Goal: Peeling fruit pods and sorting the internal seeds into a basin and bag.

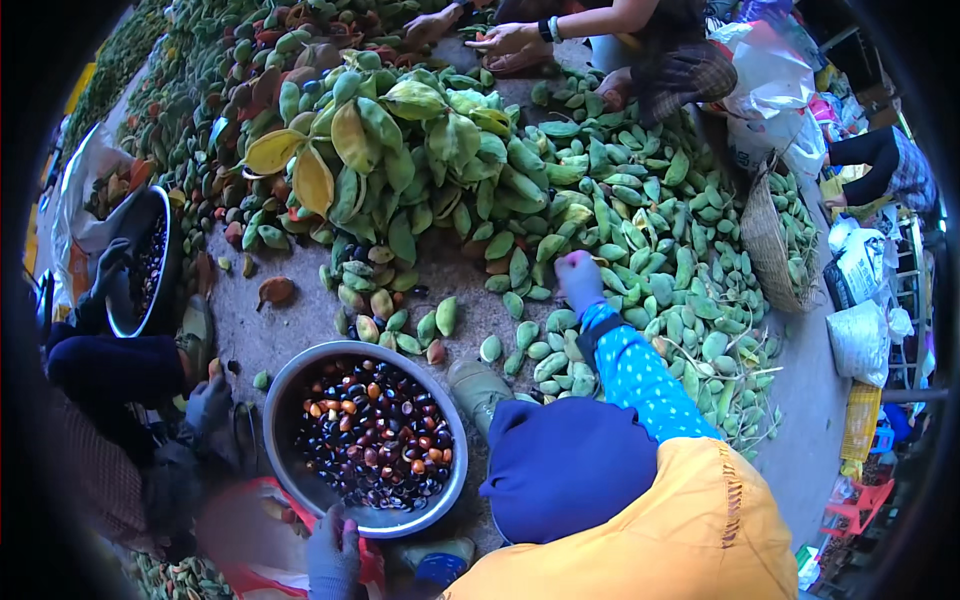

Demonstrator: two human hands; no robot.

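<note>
My right hand [580, 282], in a grey glove below a blue dotted sleeve, reaches to the edge of a large heap of green seed pods [645, 240]. Its fingers are bent at the pods; whether they hold one is not visible. Low in the view my left hand [334, 553], also gloved, is at the near rim of a round metal basin [454, 480], beside a red-edged bag [371, 566]. Its grip is unclear. Many dark, glossy seeds [375, 435], some orange-brown, lie in the basin. Split, yellowish pods [313, 180] top the bunch in the middle of the heap.
At the left, a co-worker's gloved hand [208, 405] is near my basin; another metal basin [161, 277] stands beyond. Another person's hands [514, 41] work at the top. A woven basket [772, 240] and white sacks [859, 341] stand at the right. My shoe [476, 386] is beside the basin.
</note>
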